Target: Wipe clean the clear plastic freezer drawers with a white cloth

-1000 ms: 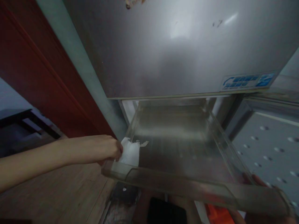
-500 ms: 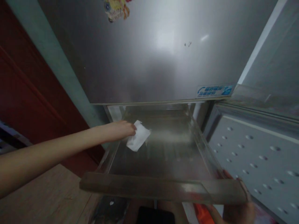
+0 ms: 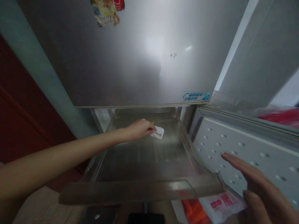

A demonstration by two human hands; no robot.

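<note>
A clear plastic drawer (image 3: 140,188) is pulled out from under the grey fridge door (image 3: 130,56). My left hand (image 3: 140,128) reaches deep into the drawer and pinches a folded white tissue (image 3: 158,133) against its floor near the back. My right hand (image 3: 257,183) hovers at the lower right, fingers stretched out flat, holding nothing, just off the drawer's right front corner and in front of the open door panel.
An open white door liner (image 3: 247,149) with rows of dimples stands to the right. Below it lie a white packet with red print (image 3: 220,203) and something orange (image 3: 193,211). A red-brown wall (image 3: 25,124) is at left. A colourful magnet (image 3: 106,12) sticks on the fridge door.
My left hand has slid the tissue from the drawer's front left corner to the back middle. My right hand has let go of the drawer's front right corner and now hangs open.
</note>
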